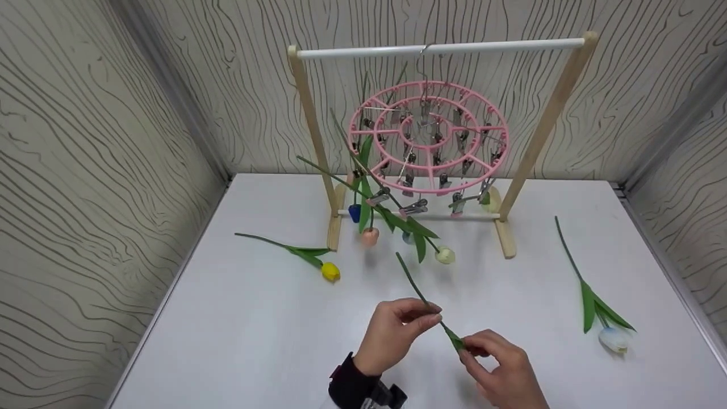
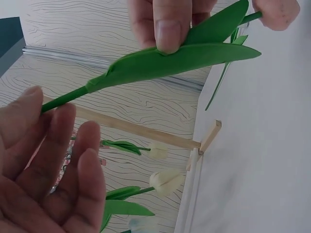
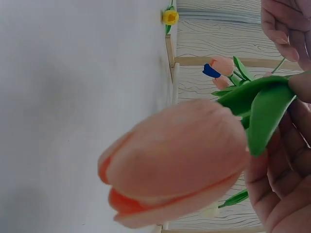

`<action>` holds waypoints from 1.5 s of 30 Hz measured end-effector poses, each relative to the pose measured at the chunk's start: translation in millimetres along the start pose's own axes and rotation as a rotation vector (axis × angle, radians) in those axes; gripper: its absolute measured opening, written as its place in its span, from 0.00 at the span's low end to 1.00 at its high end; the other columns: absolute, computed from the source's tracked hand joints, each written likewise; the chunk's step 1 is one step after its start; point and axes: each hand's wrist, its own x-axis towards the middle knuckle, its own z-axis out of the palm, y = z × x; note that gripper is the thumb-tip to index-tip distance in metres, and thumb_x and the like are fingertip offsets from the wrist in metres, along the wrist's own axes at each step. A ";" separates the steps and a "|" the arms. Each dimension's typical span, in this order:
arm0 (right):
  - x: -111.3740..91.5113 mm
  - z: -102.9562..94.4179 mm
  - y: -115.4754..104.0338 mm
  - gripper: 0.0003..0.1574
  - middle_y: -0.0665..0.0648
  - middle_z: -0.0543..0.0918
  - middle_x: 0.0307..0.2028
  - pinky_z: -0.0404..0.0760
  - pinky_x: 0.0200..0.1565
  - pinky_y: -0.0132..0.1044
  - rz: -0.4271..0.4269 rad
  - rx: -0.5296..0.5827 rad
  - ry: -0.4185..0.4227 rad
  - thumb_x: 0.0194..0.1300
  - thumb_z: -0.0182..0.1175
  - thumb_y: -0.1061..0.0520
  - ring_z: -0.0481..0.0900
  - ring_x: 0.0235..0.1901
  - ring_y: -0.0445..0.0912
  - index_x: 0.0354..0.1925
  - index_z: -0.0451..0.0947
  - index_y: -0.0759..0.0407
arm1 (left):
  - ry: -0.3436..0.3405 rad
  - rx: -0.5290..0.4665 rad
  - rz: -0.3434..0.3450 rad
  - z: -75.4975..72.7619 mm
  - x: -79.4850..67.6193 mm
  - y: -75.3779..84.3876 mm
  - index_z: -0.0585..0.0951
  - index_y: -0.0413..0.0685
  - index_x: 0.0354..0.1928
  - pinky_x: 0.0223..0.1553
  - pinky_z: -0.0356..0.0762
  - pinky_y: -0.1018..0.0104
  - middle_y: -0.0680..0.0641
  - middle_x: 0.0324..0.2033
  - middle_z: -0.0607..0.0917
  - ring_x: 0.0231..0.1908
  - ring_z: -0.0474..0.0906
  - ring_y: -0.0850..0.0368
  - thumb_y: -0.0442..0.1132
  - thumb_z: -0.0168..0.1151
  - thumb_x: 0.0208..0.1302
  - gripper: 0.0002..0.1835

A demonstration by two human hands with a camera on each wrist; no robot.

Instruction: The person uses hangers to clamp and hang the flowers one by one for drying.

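Both hands are on one artificial tulip with a pink blossom (image 3: pixel 180 155), held above the white table. My left hand (image 1: pixel 392 335) pinches the green stem (image 1: pixel 412 278) between thumb and fingertips. Lower on the same flower, my right hand (image 1: pixel 502 369) pinches the green leaves (image 2: pixel 170 65) where they wrap the stem. The blossom is hidden by the right hand in the head view, but fills the middle of the right wrist view. Beyond the hands hangs a pink round clip hanger (image 1: pixel 363 132), with tulips clipped along its left and front side, blossoms downward.
The hanger hooks over the white bar (image 1: pixel 369 51) of a wooden-legged stand (image 1: pixel 542 128). Hanging blossoms include a blue tulip (image 1: pixel 355 213), a peach tulip (image 1: pixel 370 236) and a cream tulip (image 1: pixel 445 255). On the table lie a yellow tulip (image 1: pixel 330 271), left, and a pale blue-white tulip (image 1: pixel 613 339), right.
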 end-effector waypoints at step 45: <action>260.7 -101.1 36.5 0.27 0.62 0.77 0.66 0.72 0.65 0.55 0.323 -0.072 -0.086 0.78 0.53 0.51 0.72 0.65 0.56 0.70 0.73 0.57 | 0.075 0.022 -0.031 -7.4 1.7 6.2 0.90 0.49 0.43 0.44 0.84 0.70 0.56 0.36 0.90 0.35 0.84 0.64 0.38 0.70 0.66 0.06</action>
